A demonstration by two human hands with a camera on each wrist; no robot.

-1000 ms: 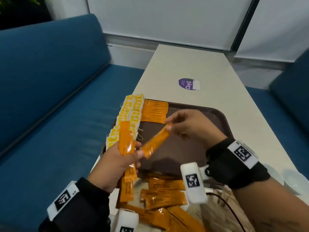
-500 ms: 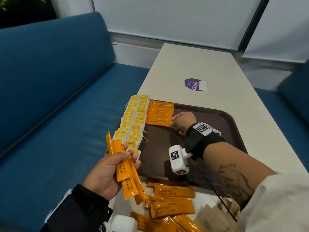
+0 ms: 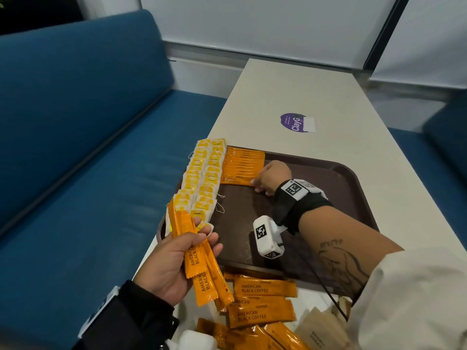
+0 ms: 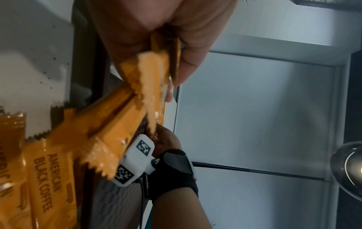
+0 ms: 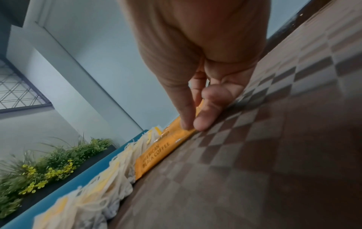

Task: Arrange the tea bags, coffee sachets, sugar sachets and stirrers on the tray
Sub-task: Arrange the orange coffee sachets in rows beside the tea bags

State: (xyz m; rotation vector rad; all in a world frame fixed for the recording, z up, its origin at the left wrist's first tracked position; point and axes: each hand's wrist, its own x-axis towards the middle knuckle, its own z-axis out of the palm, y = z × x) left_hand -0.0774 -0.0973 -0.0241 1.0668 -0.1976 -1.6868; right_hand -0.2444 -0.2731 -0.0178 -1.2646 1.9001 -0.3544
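Observation:
A brown tray (image 3: 353, 183) holds two columns of yellow tea bags (image 3: 202, 180) along its left edge and a stack of orange coffee sachets (image 3: 242, 165) beside them. My right hand (image 3: 262, 183) pinches the nearest coffee sachet (image 5: 162, 148) of that stack at its right end, thumb and finger on it against the tray floor (image 5: 254, 139). My left hand (image 3: 174, 256) hovers at the tray's near left corner and grips a bunch of orange coffee sachets (image 3: 199, 263), also visible in the left wrist view (image 4: 117, 120).
Loose coffee sachets (image 3: 262, 289) lie on the white table in front of the tray, with brown paper sachets (image 3: 321, 329) to their right. A purple sticker (image 3: 295, 122) sits farther up the table. A blue bench (image 3: 75, 173) runs along the left.
My right hand took one sachet from near the left hand's bunch, carried it to the far stack and set it down there. The left hand lowered slightly, still holding its bunch.

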